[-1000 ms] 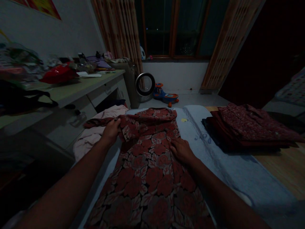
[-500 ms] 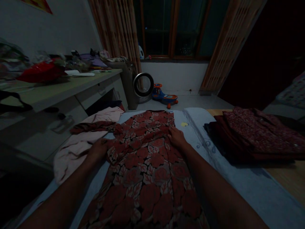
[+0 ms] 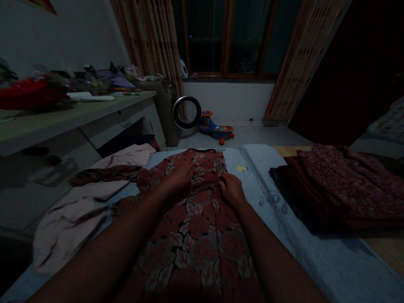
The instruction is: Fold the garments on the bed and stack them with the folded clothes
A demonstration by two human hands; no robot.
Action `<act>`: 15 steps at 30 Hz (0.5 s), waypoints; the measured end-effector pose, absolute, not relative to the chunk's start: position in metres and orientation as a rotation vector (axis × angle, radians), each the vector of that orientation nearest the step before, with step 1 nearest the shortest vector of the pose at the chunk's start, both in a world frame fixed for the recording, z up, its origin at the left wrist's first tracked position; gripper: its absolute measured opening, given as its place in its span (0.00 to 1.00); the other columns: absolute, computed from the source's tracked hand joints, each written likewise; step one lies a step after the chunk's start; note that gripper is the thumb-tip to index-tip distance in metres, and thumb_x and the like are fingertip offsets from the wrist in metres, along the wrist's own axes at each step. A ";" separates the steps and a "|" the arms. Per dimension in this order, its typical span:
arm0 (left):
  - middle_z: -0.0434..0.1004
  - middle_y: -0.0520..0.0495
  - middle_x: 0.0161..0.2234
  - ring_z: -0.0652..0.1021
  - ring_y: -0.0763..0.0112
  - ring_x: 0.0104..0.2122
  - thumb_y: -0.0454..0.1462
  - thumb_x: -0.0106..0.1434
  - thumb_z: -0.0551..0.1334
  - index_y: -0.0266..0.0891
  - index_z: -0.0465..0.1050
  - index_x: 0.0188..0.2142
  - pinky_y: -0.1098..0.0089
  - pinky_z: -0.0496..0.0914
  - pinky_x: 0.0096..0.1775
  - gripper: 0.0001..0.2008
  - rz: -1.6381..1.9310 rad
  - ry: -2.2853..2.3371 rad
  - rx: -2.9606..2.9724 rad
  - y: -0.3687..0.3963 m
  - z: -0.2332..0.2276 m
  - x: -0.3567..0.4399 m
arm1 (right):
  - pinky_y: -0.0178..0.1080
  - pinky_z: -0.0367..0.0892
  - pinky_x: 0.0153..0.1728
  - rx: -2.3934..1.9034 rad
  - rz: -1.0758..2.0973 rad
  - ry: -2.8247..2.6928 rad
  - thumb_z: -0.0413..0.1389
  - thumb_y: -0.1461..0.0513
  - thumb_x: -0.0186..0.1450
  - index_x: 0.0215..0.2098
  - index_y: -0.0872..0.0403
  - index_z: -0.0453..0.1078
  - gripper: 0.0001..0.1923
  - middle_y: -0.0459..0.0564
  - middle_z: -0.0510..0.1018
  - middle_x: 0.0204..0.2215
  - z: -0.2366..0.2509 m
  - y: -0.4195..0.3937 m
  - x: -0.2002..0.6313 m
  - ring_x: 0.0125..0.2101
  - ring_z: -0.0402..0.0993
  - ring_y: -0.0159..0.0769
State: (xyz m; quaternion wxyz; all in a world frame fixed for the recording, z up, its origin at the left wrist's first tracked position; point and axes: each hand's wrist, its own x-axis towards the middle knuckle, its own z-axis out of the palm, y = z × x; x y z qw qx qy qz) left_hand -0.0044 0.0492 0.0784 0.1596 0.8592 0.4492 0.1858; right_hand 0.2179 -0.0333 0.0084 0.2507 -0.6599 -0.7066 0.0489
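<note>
On the pale blue sheet [image 3: 284, 219] in the head view, a red floral garment [image 3: 195, 219] lies spread flat, its length running away from the person toward the window. Both hands sit on its upper part, palms down and fingers loose, gripping nothing: the left hand [image 3: 180, 176] rests near the middle of the chest area, the right hand [image 3: 232, 189] just beside it at the cloth's right edge. Flat palms like these look suited to pinning and smoothing the fabric so it lies without bunching. One sleeve [image 3: 104, 173] trails off to the left, lying across a pink cloth [image 3: 82, 210] crumpled at the sheet's edge. Well apart on the right, a stack of dark red folded clothes [image 3: 344, 185] sits on the wooden surface, out of the working space. Farther back, a cluttered desk [image 3: 78, 118] runs along the left wall, and a round fan [image 3: 186, 112] and a toy ride-on car [image 3: 216, 128] stand on the floor under the window.
</note>
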 end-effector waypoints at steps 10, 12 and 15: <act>0.73 0.31 0.55 0.75 0.59 0.54 0.38 0.66 0.56 0.31 0.68 0.55 0.68 0.66 0.51 0.20 0.373 1.499 2.247 0.156 0.058 0.159 | 0.42 0.55 0.55 -1.866 0.079 -1.848 0.52 0.65 0.64 0.52 0.53 0.71 0.18 0.54 0.74 0.53 0.001 -0.034 0.223 0.53 0.66 0.43; 0.73 0.28 0.55 0.75 0.57 0.54 0.41 0.65 0.59 0.31 0.67 0.56 0.67 0.67 0.50 0.22 0.321 1.546 2.212 0.166 0.051 0.167 | 0.43 0.55 0.55 -1.866 0.088 -1.858 0.52 0.65 0.64 0.52 0.53 0.71 0.18 0.54 0.73 0.54 0.000 -0.034 0.222 0.53 0.66 0.43; 0.73 0.28 0.54 0.75 0.54 0.54 0.41 0.62 0.63 0.32 0.67 0.56 0.65 0.67 0.50 0.25 0.303 1.561 2.174 0.176 0.040 0.173 | 0.45 0.55 0.55 -1.876 0.098 -1.864 0.52 0.64 0.64 0.52 0.52 0.71 0.18 0.54 0.73 0.54 0.001 -0.034 0.221 0.53 0.65 0.44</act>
